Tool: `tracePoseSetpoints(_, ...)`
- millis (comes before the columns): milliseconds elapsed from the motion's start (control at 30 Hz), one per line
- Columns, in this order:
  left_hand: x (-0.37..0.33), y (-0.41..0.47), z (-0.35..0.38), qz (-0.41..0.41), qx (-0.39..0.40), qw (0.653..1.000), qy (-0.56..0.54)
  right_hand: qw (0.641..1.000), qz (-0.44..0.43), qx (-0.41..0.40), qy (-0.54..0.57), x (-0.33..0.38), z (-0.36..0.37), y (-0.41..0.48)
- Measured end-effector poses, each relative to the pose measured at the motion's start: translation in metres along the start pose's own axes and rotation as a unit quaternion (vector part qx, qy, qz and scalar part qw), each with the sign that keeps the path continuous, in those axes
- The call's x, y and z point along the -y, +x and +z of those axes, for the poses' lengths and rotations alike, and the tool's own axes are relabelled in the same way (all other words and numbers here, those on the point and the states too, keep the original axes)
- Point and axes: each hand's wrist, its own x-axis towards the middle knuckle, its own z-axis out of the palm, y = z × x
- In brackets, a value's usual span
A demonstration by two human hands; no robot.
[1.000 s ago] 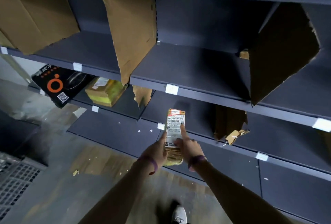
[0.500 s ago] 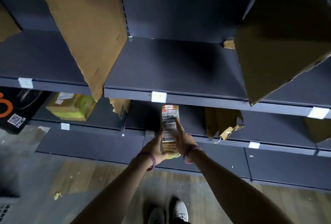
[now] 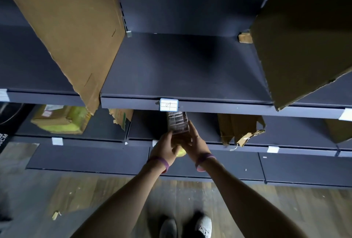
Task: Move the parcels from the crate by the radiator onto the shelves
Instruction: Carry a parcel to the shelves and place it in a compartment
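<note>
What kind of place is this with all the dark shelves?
Probably a parcel storeroom. The dark shelves carry number tags, like the 09 tag; cardboard sheets split them into bays; the left hand and right hand hold a labelled parcel, and a taped parcel sits shelved at left.

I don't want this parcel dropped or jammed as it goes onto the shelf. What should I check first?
1. Grip: left hand and right hand both hold the parcel: ok.
2. Parcel's far end sits below the upper shelf edge: ok.
3. Torn cardboard divider on the right stands apart from the parcel: ok.
4. Lower shelf behind the parcel free: cannot tell, too dark.
5. Parcel belongs under tag 09: cannot tell, its print is blurred.
</note>
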Motion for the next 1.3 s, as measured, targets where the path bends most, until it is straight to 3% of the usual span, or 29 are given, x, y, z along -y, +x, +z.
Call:
tracePoseSetpoints(400,0.015,-0.019,0.004,0.002,-0.042,0.999,-0.027,0.987,-0.004,0.038,-0.154,-0.025,0.008,-0.043)
tracePoseSetpoints(667,0.026,-0.041,0.015,0.041,-0.026,0.997,0.053,0.958,-0.085,0.036,-0.273,-0.034,0.01,-0.041)
tracePoseSetpoints(933,0.024,-0.011,-0.004,0.028,-0.029,0.998,0.038,0.956,-0.075,0.061,-0.275,-0.021,0.012,-0.015)
tracePoseSetpoints(1300,0.02,0.016,-0.014,0.007,0.047,0.996,0.071,0.957,-0.038,0.051,-0.282,-0.008,0.011,0.007)
